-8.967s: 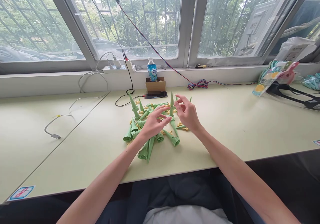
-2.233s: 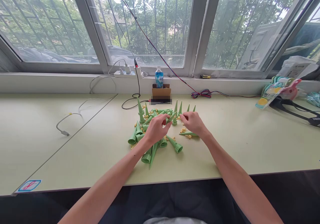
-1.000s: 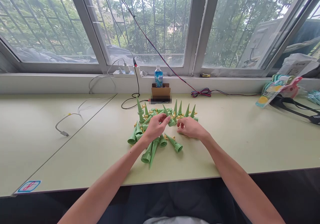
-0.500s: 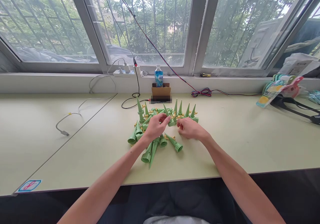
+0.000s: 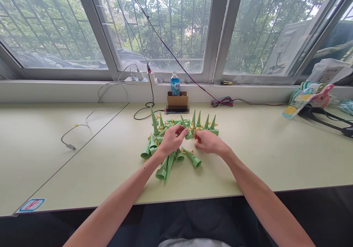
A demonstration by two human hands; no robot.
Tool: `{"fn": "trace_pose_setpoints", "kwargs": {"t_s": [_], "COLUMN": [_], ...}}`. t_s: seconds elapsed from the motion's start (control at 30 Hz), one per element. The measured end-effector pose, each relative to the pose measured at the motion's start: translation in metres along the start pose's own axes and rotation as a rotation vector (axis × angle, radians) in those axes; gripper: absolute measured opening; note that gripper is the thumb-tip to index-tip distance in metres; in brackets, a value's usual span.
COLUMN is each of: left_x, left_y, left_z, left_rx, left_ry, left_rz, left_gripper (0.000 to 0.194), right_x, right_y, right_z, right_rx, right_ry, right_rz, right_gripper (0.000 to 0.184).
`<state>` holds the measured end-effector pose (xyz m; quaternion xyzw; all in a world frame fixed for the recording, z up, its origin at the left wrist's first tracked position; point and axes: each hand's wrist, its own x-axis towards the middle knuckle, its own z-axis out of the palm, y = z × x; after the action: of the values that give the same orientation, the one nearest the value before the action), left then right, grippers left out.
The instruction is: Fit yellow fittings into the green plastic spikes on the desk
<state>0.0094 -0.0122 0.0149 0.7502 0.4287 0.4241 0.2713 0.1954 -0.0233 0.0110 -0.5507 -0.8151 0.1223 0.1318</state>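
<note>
My left hand point(image 5: 171, 139) is closed around a green plastic watering spike point(image 5: 189, 135), whose point tilts up and wide collar faces toward my right hand. Just to its right, my right hand point(image 5: 208, 141) has its fingertips pinched together; what is between them, if anything, is too small to make out. Beneath and around my hands lies a pile of similar green spikes with small yellow valves. One loose spike point(image 5: 193, 158) lies in front of my hands. Several others stand upright behind my right hand, such as this upright spike point(image 5: 206, 122).
At the back stand a small cardboard box point(image 5: 178, 100) and a blue-labelled bottle point(image 5: 175, 84). A coiled red-and-black cable point(image 5: 223, 101) lies by the wall. A white cable point(image 5: 71, 147) trails across the left of the table point(image 5: 110, 181). Bagged items and a black strap point(image 5: 325, 119) are at far right.
My right hand has shifted very slightly left, toward the spike in my left hand. The left hand and the pile look the same.
</note>
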Motion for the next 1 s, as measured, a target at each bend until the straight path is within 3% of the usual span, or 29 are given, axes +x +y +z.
{"fn": "trace_pose_setpoints", "kwargs": {"t_s": [0.53,0.73,1.0], "left_x": [0.0,0.0,0.0], "left_y": [-0.002,-0.006,-0.012], "left_z": [0.001,0.002,0.003], "left_rx": [0.03,0.103,0.187], "left_ry": [-0.003,0.027,0.06], "left_rz": [0.0,0.02,0.068], "left_gripper": [0.031,0.03,0.023], "right_x": [-0.001,-0.002,-0.002], "right_y": [-0.005,-0.006,-0.005], "right_z": [-0.004,-0.005,-0.002], "right_rx": [-0.069,0.006,0.228], "right_ry": [-0.009,0.006,0.122], "right_rz": [0.018,-0.012,-0.171], "right_gripper": [0.014,0.013,0.011]}}
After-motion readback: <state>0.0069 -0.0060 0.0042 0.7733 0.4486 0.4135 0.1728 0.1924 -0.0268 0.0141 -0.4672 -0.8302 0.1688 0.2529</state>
